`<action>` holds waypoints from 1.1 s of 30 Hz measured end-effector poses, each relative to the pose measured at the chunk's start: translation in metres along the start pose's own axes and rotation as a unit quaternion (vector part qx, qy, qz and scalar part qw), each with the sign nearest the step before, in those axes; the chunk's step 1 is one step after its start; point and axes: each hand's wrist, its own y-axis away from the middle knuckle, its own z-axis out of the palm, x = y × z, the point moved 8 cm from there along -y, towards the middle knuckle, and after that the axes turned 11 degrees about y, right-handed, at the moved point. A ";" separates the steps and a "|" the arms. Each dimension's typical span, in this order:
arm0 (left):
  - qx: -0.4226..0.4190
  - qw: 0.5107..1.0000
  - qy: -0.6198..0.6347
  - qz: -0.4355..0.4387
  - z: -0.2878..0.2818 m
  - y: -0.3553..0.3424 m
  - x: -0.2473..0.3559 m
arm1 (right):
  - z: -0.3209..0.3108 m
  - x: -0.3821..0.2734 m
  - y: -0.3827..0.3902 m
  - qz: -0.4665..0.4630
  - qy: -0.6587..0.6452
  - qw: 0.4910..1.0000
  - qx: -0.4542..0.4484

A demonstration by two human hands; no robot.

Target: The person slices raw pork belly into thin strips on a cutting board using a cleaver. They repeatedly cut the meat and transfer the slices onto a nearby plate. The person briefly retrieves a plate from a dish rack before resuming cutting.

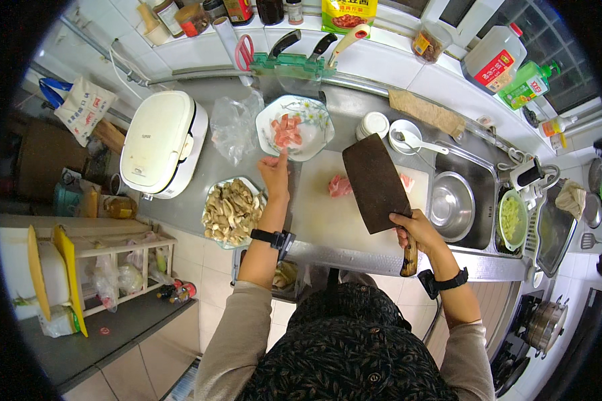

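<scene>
My right hand (415,234) grips the wooden handle of a broad dark cleaver (376,184), its blade above the white cutting board (314,217). Pink raw meat (340,186) lies on the board, partly hidden behind the blade, and more shows on the blade's other side. At the near rim of a flowered white plate (318,137) is my left hand (274,175), its fingers slightly bent and apart, with nothing visible in them. Small cubes of meat (287,131) sit on that plate. Left of my left forearm stands a plate heaped with torn mushrooms (233,212).
A white lidded appliance (159,144) and a clear plastic bag (235,127) occupy the left counter. Knives stand in a green-topped block (294,67) at the back. To the right are a white bowl with spoon (403,127), a sink with a metal basin (451,207) and a green colander (512,220).
</scene>
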 end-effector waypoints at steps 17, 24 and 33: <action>-0.094 0.988 0.044 -0.110 0.011 0.025 0.002 | -0.020 0.062 0.029 0.030 -0.098 0.994 0.040; -0.044 0.985 0.053 -0.156 -0.063 0.126 -0.010 | -0.018 0.073 0.018 -0.004 0.042 0.998 0.035; -0.012 0.985 0.013 -0.170 -0.145 0.179 -0.049 | 0.056 0.067 -0.049 -0.109 0.294 0.949 0.034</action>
